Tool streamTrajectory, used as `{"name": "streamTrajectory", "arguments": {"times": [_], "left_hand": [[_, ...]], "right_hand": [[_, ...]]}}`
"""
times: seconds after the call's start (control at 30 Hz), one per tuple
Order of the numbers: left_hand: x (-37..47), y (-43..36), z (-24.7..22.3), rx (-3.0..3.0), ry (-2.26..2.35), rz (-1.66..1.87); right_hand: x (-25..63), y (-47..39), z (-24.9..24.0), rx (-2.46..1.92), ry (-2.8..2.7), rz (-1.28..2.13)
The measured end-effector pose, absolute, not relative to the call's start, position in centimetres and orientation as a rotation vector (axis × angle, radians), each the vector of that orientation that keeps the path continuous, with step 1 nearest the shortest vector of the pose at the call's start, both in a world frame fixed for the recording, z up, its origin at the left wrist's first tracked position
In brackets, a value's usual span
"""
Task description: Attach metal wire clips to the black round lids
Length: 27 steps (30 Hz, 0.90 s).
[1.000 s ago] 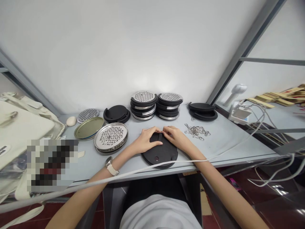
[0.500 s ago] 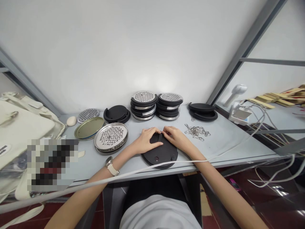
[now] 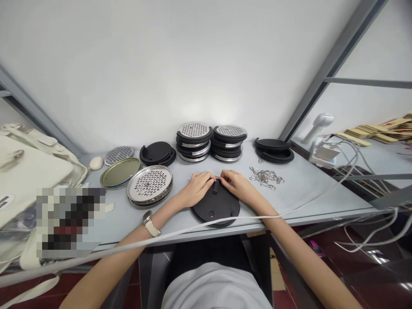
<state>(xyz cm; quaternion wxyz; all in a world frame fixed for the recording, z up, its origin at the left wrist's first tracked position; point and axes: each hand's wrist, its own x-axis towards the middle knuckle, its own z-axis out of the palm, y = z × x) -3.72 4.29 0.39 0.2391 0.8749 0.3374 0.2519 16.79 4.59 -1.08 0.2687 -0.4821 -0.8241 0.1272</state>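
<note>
A round black disc (image 3: 215, 206) lies near the table's front edge, a short black tab (image 3: 215, 187) at its far side and a small hole and knob at its near side. My left hand (image 3: 200, 188) rests over the disc's left far edge, fingers bent and tips at the tab's top. From the right, my right hand (image 3: 236, 185) meets it, thumb and fingers pinched. A tiny metallic bit shows between the fingertips, mostly hidden. To the right lies a pile of small metal clasps (image 3: 266, 176).
Behind stand two stacks of perforated metal and black discs (image 3: 195, 143) (image 3: 228, 143). More black discs (image 3: 274, 151) lie at the right. A grater plate (image 3: 149, 185) and a gold-coloured lid (image 3: 120, 172) sit left. A white cable (image 3: 193, 229) crosses in front; a white bag (image 3: 30, 171) is far left.
My left thumb has drawn back from over the disc toward the other fingers, leaving the tab more visible. The right hand and the disc have barely moved.
</note>
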Motion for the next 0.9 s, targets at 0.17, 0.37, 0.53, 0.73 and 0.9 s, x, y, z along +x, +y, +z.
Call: {"name": "streamTrajectory", "arguments": {"times": [0.17,0.37,0.53,0.73,0.9], "left_hand": [[-3.7,4.6,0.3,2.356,0.916,0.76],[-3.8,4.9,0.6,2.33,0.894,0.85],[-4.5,5.3,2.0,2.359,1.0,0.948],[-5.3,4.5,4.4,2.443,1.096,0.639],[-3.5,0.0,3.7,2.292,1.641,0.693]], "right_hand": [[16.9,4.8,-1.4,-1.307,-2.213,0.367],[16.9,4.8,-1.5,-1.302,-2.191,0.38],[16.8,4.7,-1.5,-1.312,-2.196,0.379],[16.9,4.9,-1.8,-1.303,-2.2,0.363],[16.9,5.0,-2.0,-1.317,-2.188,0.372]]}}
